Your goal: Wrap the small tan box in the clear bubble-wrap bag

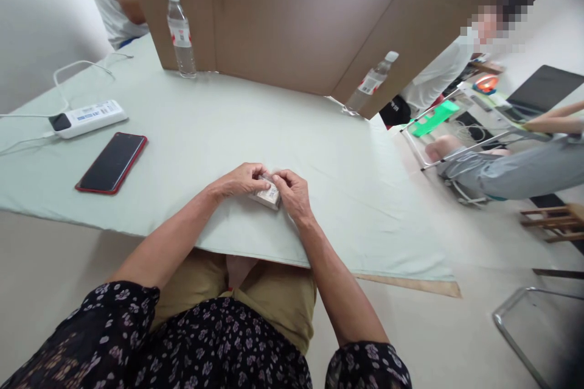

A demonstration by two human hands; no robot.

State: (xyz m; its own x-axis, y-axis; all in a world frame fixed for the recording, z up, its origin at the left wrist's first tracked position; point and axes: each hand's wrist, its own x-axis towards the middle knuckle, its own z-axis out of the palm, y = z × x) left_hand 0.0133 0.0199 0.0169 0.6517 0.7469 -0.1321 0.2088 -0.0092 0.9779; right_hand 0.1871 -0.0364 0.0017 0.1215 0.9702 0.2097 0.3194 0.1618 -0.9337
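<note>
Between my two hands, close to the table's front edge, is a small pale box (268, 196) with dark print on its upper face, about the size of a card pack. My left hand (244, 181) grips it from the left, thumb lying over its top. At its far right corner, the bent thumb and fingers of my right hand (292, 191) pinch the box. Its far edge is hidden by my fingers, and the print is too small to read.
A pale green cloth (182, 134) covers the table. On the left lie a red-edged phone (112, 163) and a white power strip (93, 118) with cables. Two water bottles (181, 36) stand before a tall cardboard partition (274, 18). People sit beyond it and at right.
</note>
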